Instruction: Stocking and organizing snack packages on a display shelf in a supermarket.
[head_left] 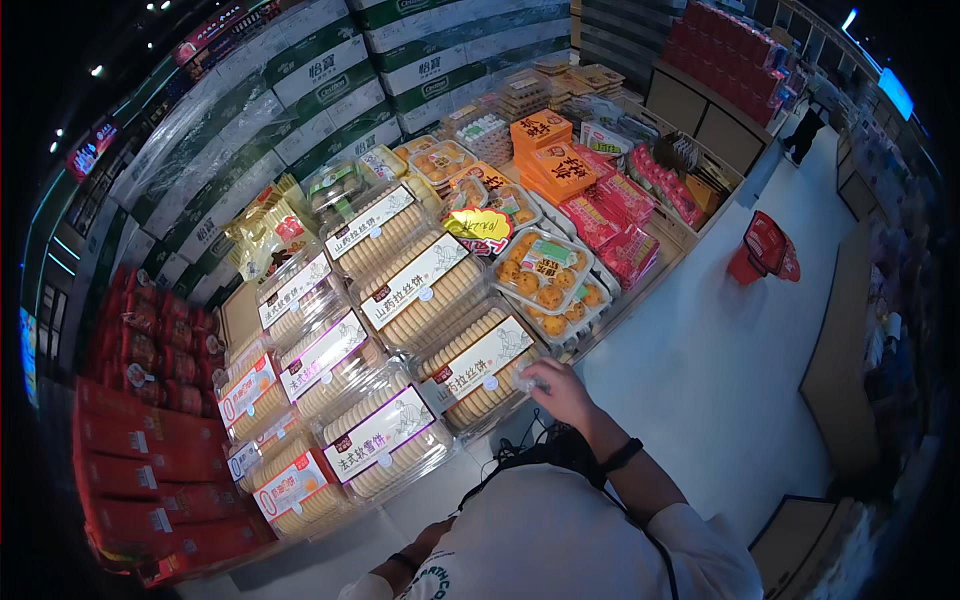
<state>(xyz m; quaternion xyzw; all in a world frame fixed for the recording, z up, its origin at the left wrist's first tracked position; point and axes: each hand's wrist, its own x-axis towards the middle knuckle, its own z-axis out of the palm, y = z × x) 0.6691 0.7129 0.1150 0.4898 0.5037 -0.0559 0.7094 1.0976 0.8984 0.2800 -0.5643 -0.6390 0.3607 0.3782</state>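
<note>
Touching biscuit pack (492, 400), right hand (558, 388), white label (480, 370)

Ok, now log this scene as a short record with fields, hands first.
Right hand: fingers curled at the right end of a clear biscuit box; grip unclear
Left hand: low beside the torso, partly hidden
Display: more clear biscuit boxes, stacked
Beyond the right hand: trays of small cakes, with a yellow sign beside them
Farther back: orange boxes, pink packets
Behind: green-and-white cartons
Floor, right: red container
</note>
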